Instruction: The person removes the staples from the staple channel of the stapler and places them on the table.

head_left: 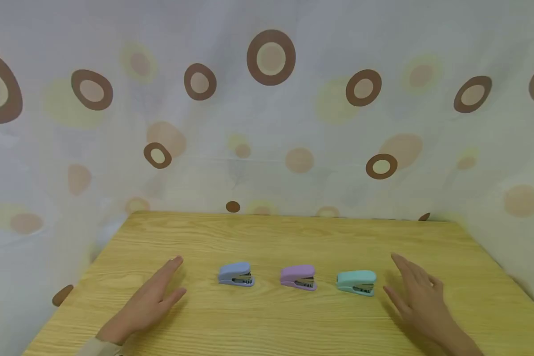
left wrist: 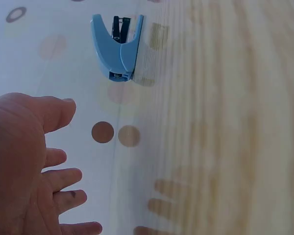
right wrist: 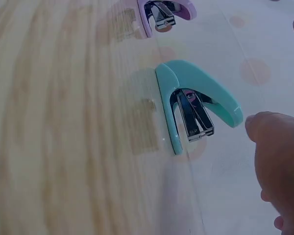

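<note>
Three small staplers stand in a row on the wooden table, their mouths toward the right. The blue stapler (head_left: 236, 274) is on the left, the purple stapler (head_left: 298, 277) in the middle and the mint green stapler (head_left: 356, 283) on the right. My left hand (head_left: 149, 301), fingers extended, is left of the blue stapler (left wrist: 118, 51) and apart from it. On the other side, my right hand (head_left: 420, 301) is just right of the mint green stapler (right wrist: 198, 93), its thumb nearest. Neither hand holds anything.
The wooden table (head_left: 231, 326) stretches under both hands to a back edge. Behind it and along both sides hangs a pale curtain (head_left: 267, 123) printed with brown rings and soft spots.
</note>
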`<state>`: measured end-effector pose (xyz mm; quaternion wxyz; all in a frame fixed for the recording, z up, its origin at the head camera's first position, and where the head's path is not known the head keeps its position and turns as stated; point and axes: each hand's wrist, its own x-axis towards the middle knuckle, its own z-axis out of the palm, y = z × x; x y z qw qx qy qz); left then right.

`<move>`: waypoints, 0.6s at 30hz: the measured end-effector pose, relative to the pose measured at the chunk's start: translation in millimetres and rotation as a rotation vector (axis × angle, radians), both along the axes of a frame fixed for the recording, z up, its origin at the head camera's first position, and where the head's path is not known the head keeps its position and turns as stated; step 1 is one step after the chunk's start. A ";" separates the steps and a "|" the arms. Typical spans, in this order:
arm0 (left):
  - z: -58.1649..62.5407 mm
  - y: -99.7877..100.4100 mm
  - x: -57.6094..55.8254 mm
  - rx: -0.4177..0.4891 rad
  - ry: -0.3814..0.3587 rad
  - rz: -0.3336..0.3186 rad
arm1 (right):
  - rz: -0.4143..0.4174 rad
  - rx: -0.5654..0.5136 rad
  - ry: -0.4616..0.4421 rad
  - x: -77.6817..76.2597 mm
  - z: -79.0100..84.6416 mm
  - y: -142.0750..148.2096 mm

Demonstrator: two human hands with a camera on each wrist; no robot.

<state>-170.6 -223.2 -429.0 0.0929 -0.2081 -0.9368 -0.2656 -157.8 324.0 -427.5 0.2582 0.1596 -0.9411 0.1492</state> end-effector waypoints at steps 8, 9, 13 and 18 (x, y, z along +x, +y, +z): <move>-0.1 12.1 -6.6 0.003 0.075 -0.052 | 0.080 -0.046 0.099 -11.9 -0.1 -25.4; -0.1 13.3 -6.9 0.022 0.066 -0.063 | 0.092 -0.052 0.104 -13.2 0.0 -28.4; 0.1 19.3 -7.7 0.104 -0.013 -0.103 | 0.147 -0.079 0.107 -18.1 0.7 -40.2; 0.2 31.1 -11.0 0.148 -0.075 -0.125 | 0.209 -0.122 0.074 -20.7 0.6 -59.1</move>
